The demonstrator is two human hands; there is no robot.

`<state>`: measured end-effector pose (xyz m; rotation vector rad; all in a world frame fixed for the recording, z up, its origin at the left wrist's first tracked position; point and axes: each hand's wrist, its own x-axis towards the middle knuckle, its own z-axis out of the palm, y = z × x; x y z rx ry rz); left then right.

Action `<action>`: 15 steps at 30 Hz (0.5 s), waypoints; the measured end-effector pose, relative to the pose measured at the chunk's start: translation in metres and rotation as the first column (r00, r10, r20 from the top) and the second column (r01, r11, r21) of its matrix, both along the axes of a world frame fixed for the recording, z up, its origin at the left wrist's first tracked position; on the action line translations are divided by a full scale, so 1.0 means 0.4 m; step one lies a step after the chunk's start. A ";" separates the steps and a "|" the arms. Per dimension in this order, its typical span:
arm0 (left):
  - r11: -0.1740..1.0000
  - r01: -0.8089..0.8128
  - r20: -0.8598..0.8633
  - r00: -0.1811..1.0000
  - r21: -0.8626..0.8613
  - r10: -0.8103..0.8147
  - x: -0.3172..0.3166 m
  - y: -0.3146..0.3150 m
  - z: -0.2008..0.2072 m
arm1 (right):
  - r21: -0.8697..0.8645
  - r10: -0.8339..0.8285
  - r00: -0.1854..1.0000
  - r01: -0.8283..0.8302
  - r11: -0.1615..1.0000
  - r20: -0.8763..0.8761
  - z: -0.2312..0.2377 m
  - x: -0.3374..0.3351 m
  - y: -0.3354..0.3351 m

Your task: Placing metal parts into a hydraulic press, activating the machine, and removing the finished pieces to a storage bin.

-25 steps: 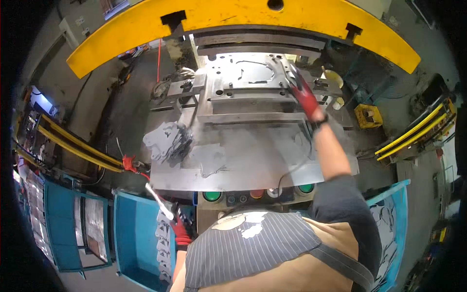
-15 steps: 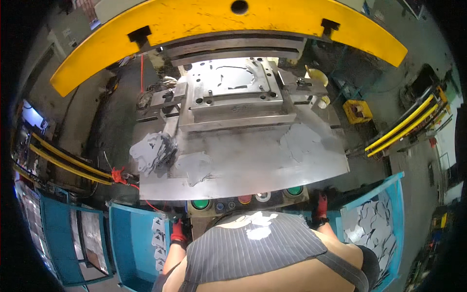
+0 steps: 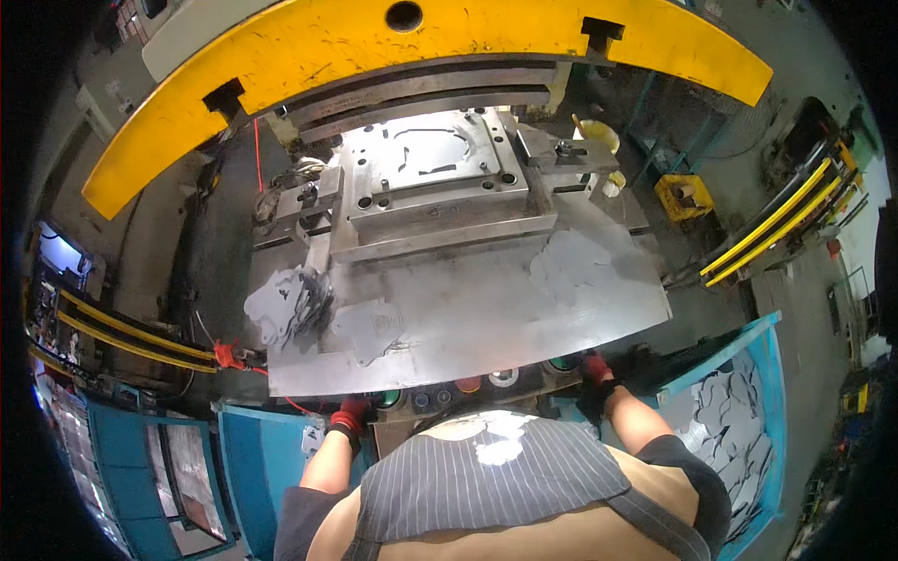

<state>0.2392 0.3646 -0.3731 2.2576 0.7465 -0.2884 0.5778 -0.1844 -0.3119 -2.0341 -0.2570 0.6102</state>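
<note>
My left hand (image 3: 351,413), in a red glove, is at the left green button (image 3: 386,399) of the control panel (image 3: 440,395). At the panel's other end, my right hand (image 3: 596,367), also red-gloved, is beside the right green button (image 3: 564,363). The fingers of both are too small and dark to make out. Beyond the panel, a steel die (image 3: 430,201) sits on the press bed (image 3: 468,318), with a curved outline on its bright top. Flat grey metal pieces (image 3: 281,304) are piled at the bed's left. One thin piece (image 3: 368,332) lies beside them, and more sheet pieces (image 3: 578,262) lie at the right.
A yellow press beam (image 3: 486,33) spans above the die. Blue bins stand either side of me; the right bin (image 3: 774,411) holds many grey pieces, the left bin (image 3: 243,467) some. Yellow guard bars (image 3: 772,224) flank the press. A yellow crate (image 3: 685,198) stands at far right.
Both hands have moved forward, from beside the panel to its green buttons. The view has tilted slightly, so the press appears turned and shifted left.
</note>
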 end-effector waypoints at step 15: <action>0.953 0.261 -0.018 0.965 0.156 -0.261 0.006 -0.059 0.209 | -0.009 -0.147 0.987 0.147 0.989 -0.061 0.165 -0.043 0.073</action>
